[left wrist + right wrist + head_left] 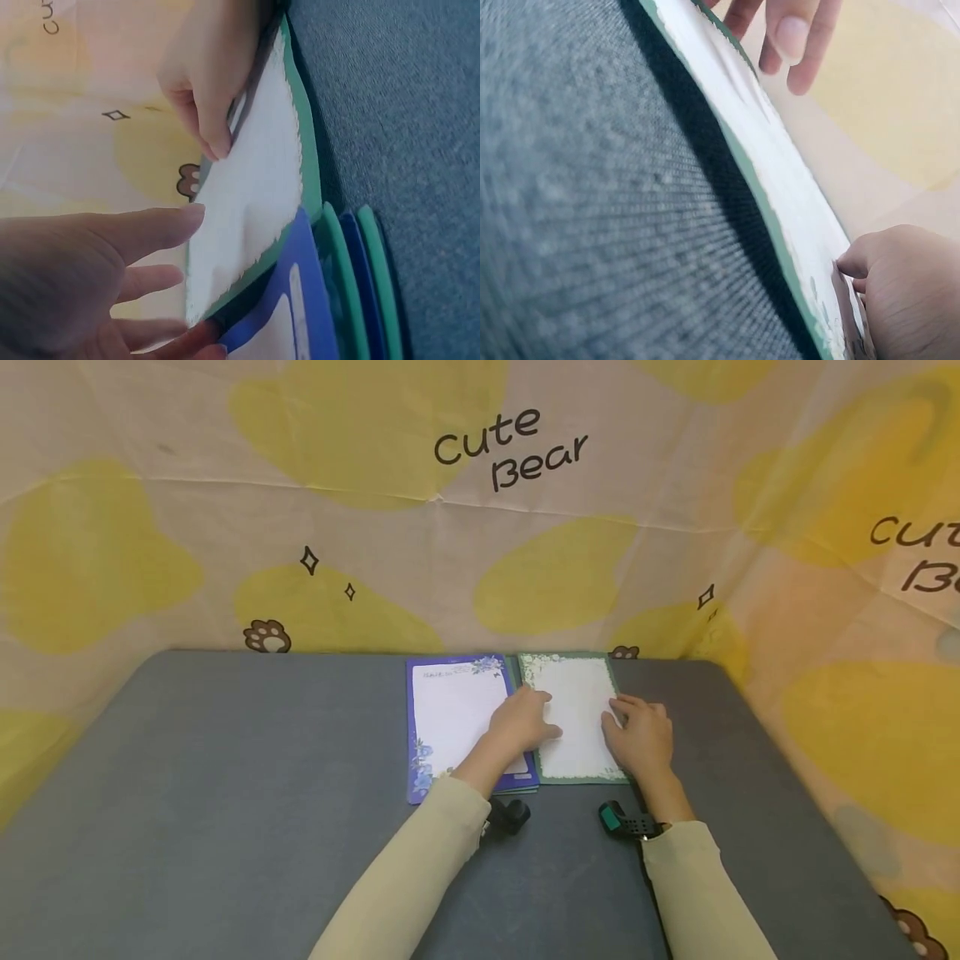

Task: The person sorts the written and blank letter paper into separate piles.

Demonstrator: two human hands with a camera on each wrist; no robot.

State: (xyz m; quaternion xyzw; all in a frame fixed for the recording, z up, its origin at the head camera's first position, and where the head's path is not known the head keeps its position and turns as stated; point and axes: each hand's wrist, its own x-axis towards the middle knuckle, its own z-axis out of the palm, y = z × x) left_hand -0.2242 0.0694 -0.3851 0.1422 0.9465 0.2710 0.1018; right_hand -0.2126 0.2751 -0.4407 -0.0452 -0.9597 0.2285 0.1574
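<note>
While the right hand [643, 735] pinches it, green-bordered sheet [577, 718], ragged-edged white middle.

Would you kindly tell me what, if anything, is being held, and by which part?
The right hand pinches the green sheet by its right edge; the left hand holds nothing.

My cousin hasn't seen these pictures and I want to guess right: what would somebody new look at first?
Probably the big black "Cute Bear" words high up on the yellow-blotched cloth behind the table. Then the flowery purple sheet and green sheet, side by side near the table's far edge. The right grip pinches the green sheet's right edge, and the left grip is over where the sheets meet.
</note>
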